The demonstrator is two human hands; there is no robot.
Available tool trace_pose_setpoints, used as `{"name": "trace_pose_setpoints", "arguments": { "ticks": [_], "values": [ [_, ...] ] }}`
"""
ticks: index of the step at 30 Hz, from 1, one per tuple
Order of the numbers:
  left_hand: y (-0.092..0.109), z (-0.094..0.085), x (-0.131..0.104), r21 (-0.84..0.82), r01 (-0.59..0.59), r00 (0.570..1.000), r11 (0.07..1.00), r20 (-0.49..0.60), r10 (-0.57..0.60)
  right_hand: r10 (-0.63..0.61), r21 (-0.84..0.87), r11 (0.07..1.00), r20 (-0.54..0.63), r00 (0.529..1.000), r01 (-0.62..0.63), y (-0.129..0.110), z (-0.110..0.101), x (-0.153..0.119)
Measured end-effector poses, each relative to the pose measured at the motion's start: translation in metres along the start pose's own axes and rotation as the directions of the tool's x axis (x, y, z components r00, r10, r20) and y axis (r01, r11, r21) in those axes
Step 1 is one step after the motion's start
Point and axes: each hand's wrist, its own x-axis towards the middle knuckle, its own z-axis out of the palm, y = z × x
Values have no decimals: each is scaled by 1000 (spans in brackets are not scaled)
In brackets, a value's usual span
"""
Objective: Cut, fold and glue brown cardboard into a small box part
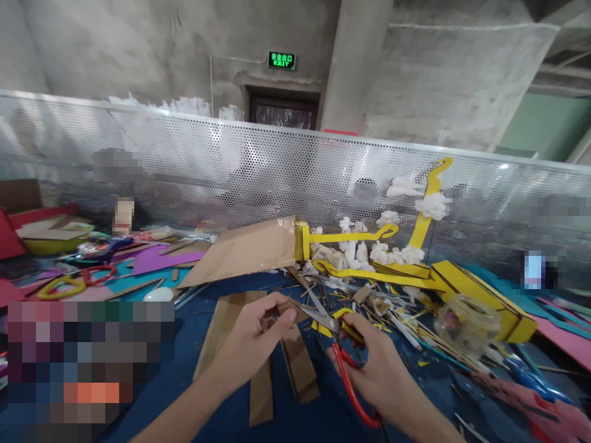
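Observation:
In my right hand (376, 360) is a pair of scissors (329, 321) with one red and one yellow handle, its blades apart and pointing to the upper left. My left hand (256, 335) is closed in a pinch close to the blade tips; what the fingers hold, perhaps a small brown scrap, is too small to make out. Beneath and beside it lie folded brown cardboard strips (299, 364) on the dark blue tabletop (231, 421). Behind both hands, a larger cardboard sheet (244, 249) leans up against a yellow block (302, 241).
Yellow strips (355, 236) carrying white fluffy tufts (431, 206) stand before a perforated metal screen (286, 178). To the right are a yellow box (484, 301), a clear tape roll (468, 323) and a pink glue gun (526, 403). Scraps litter the middle; coloured sheets (166, 261) lie left.

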Motion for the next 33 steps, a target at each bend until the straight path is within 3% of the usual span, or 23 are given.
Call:
{"name": "trace_pose_setpoints", "arguments": {
  "ticks": [5,20,33],
  "values": [
    [4,2,-1,0,1,1000,1000,12,-1,-95,-115,990,-95,991,84,-5,-2,-3],
    [14,3,-1,40,-127,990,991,64,124,-265,-191,953,-136,955,237,-4,-1,-3],
    [15,4,-2,52,-132,990,990,64,129,-205,-132,973,-105,973,191,-2,-3,-4]
  ]
}}
